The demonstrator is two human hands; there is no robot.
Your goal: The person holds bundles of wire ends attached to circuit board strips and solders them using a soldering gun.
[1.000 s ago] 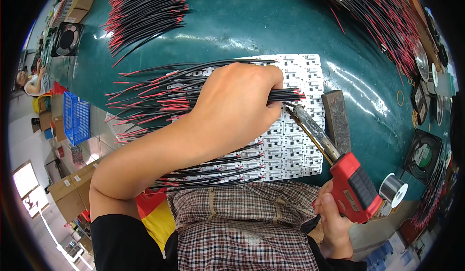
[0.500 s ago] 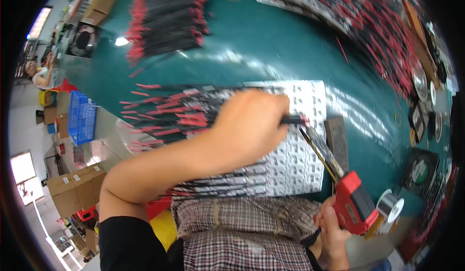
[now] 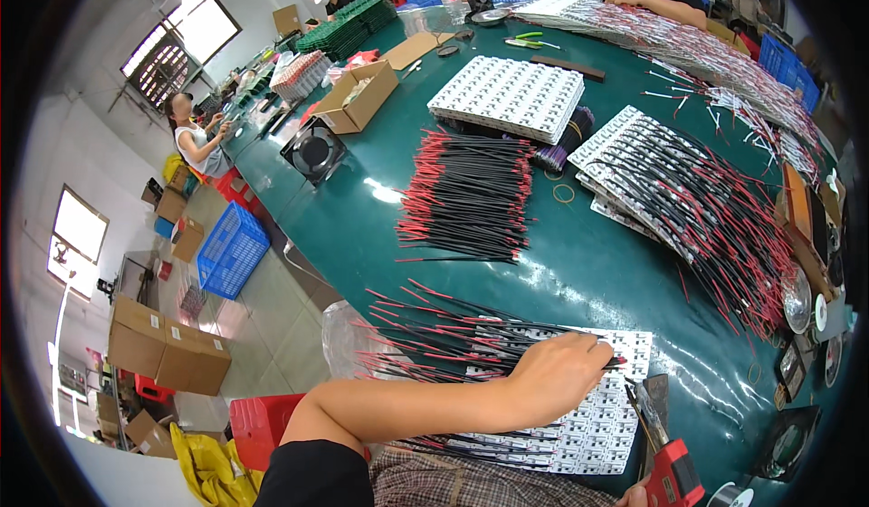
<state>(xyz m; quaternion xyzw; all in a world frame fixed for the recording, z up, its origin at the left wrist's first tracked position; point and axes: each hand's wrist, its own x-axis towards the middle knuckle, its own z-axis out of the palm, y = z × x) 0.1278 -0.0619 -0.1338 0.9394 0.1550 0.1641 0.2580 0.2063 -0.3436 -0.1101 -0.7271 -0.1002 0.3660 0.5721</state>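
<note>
My left hand (image 3: 563, 376) reaches over a white panel of small circuit boards (image 3: 608, 425). Its fingers close on a black wire (image 3: 612, 363), whose reddish end sticks out past them on the right. Rows of black wires with red ends trail off the panel's left side. At the lower edge, my right hand (image 3: 637, 496) is mostly cut off by the frame. It grips a red soldering gun (image 3: 674, 475), whose metal tip points up toward the panel's right edge, close to the held wire. A dark flat bar (image 3: 657, 394) lies beside the panel.
Beyond lies a pile of black-and-red wires (image 3: 466, 197). Stacked white panels (image 3: 507, 95) and wired panels (image 3: 634, 149) stand behind it. A wire spool (image 3: 730, 496) and a fan (image 3: 786, 444) sit at right. Other people work at the far side and left.
The view has swung upward, bringing in more of the table, room and co-workers. My left hand still pinches the wire over the panel, and my right still holds the soldering gun.
</note>
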